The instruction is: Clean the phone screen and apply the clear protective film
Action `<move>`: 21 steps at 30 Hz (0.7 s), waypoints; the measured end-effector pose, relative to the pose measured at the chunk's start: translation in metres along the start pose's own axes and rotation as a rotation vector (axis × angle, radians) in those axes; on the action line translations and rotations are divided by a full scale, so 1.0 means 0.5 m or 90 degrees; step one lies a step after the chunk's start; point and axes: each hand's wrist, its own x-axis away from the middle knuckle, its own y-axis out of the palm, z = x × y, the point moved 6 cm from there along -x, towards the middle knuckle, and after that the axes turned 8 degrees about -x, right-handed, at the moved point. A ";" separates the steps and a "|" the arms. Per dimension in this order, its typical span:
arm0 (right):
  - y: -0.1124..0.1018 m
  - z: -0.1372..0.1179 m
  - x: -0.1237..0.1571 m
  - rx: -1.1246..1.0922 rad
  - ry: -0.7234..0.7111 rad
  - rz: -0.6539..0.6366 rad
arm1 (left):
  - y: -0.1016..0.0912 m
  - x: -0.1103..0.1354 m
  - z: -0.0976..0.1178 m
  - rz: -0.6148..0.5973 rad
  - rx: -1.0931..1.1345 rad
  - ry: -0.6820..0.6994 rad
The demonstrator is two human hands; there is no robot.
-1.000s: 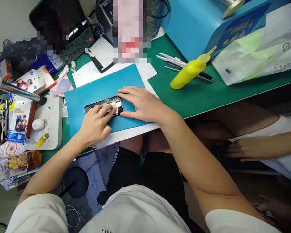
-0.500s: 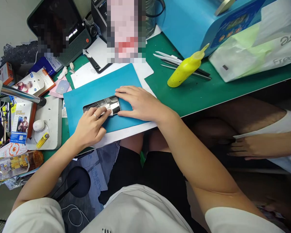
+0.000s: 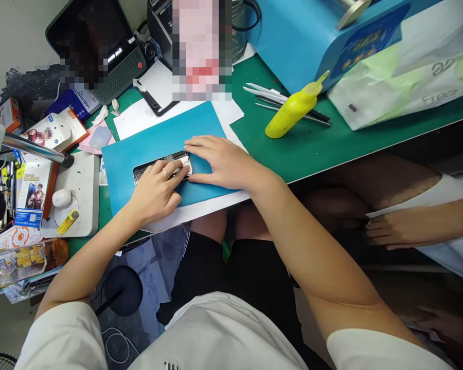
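Note:
A phone [image 3: 138,171] with a dark, glossy face lies flat on a blue mat [image 3: 119,146]. My left hand [image 3: 156,192], a ring on one finger, reaches over it and covers its middle. Under those fingertips a small white wad [image 3: 184,161], like cloth or tissue, is pressed on the phone's right part. At the phone's right end my right hand [image 3: 224,165] has its fingertips and thumb on either side of the corners, holding it against the mat.
White paper [image 3: 131,121] lies beneath the mat. To the right are a yellow squeeze bottle [image 3: 293,110], several thin tools [image 3: 262,93], a blue machine [image 3: 293,41] and a tissue pack [image 3: 393,92]. Boxes [image 3: 34,192] crowd the left. Another person's hand [image 3: 393,228] rests at the right.
My left hand has slid right along the phone, carrying the white wad to the phone's right end. My right hand stays in place.

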 end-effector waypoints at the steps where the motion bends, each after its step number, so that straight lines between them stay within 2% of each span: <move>1: 0.000 0.001 0.001 0.001 0.000 0.000 | 0.000 0.007 -0.008 0.012 0.000 -0.005; 7: -0.002 0.004 0.005 0.007 0.004 0.000 | -0.002 0.100 -0.097 0.081 0.004 -0.131; 10: -0.004 0.004 0.008 0.009 0.017 -0.002 | -0.009 0.128 -0.137 0.105 0.006 -0.192; 16: -0.010 0.012 0.019 -0.015 0.057 0.001 | -0.009 0.100 -0.204 0.090 -0.067 -0.281; 21: -0.009 0.016 0.028 -0.005 0.079 0.046 | 0.018 0.099 -0.214 0.041 -0.028 -0.321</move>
